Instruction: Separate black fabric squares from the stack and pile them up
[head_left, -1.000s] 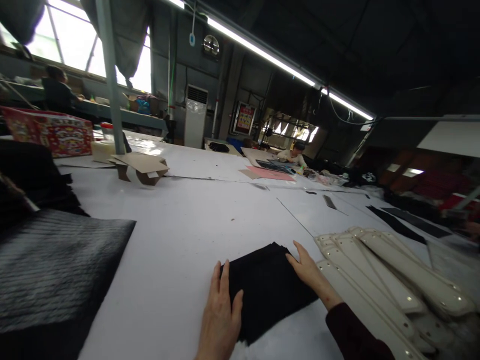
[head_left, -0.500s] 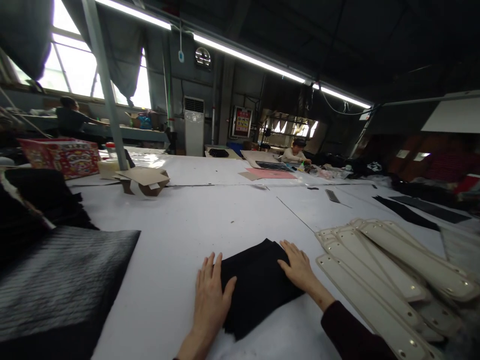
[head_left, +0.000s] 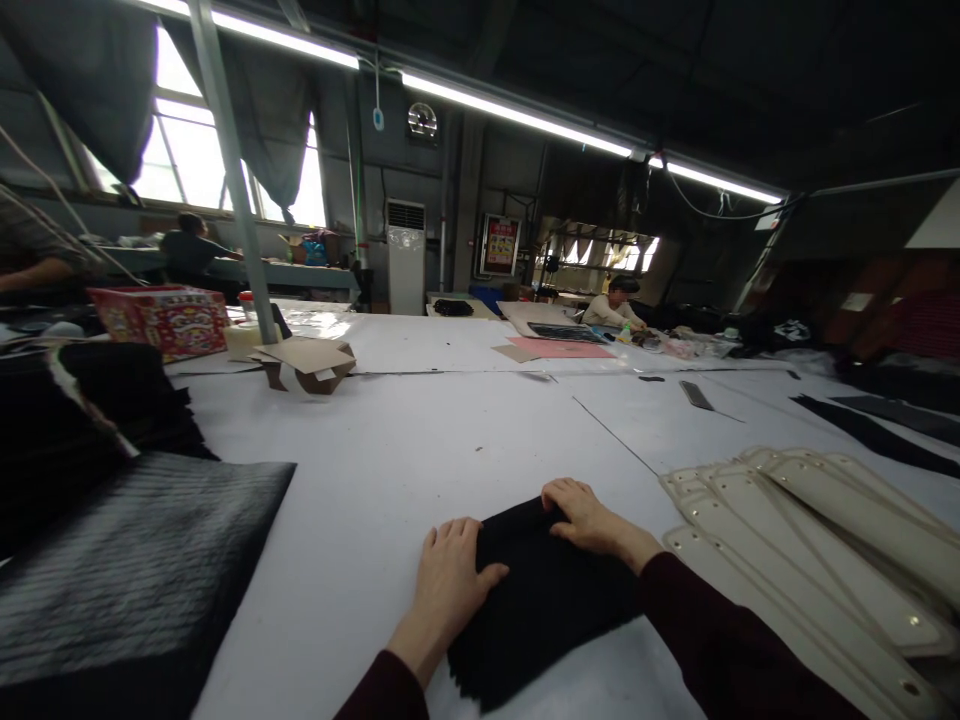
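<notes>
A stack of black fabric pieces point(head_left: 551, 610) with a jagged near edge lies on the white table in front of me. My left hand point(head_left: 454, 575) grips its left edge, fingers curled over the side and thumb resting on top. At the far right corner, my right hand point(head_left: 585, 515) has its fingers bent over the edge and its thumb on the upper face. The fingertips of both hands are partly hidden. Dark sleeves cover my wrists.
Pale strips with eyelets point(head_left: 795, 540) are fanned out on the right. On the left are a ribbed dark sheet point(head_left: 142, 560) and a black fabric pile point(head_left: 97, 430). Farther back are a cardboard piece point(head_left: 307, 360), a post point(head_left: 232, 170), a patterned red box point(head_left: 165, 320) and seated co-workers.
My fingers have gone from lying flatter to curling around the stack's edges. The right hand has moved to the far edge. The view has turned slightly left.
</notes>
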